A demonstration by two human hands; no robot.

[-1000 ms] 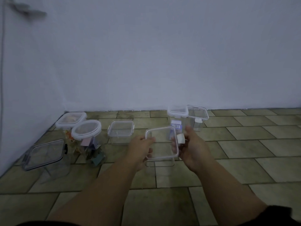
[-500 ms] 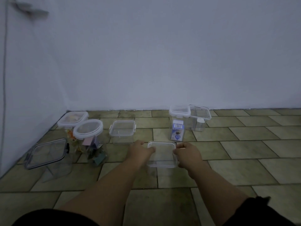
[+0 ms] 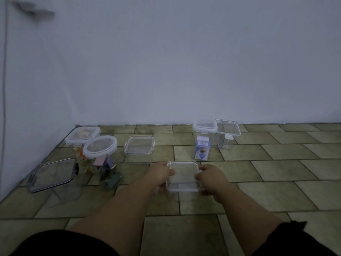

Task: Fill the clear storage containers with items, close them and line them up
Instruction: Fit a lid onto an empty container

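Observation:
A small clear square container (image 3: 182, 177) with its lid on stands on the tiled floor in front of me. My left hand (image 3: 160, 173) grips its left side and my right hand (image 3: 210, 179) grips its right side, thumbs on the lid's edge. Behind it to the left stands another low clear closed container (image 3: 139, 148). Far left are a square-lidded jar (image 3: 83, 135), a round-lidded jar (image 3: 100, 147) with coloured items, and a big dark-rimmed box (image 3: 53, 175). At the back right, a tall container (image 3: 203, 141) holds a blue carton.
A clear box (image 3: 227, 133) with a small white item stands beside the tall one near the back wall. The left wall runs close to the left containers. Bare tiles lie to the right and in front of me.
The lid, held tilted above the small container a second ago, has come down flat onto it. Both hands lowered with it and now hold its sides.

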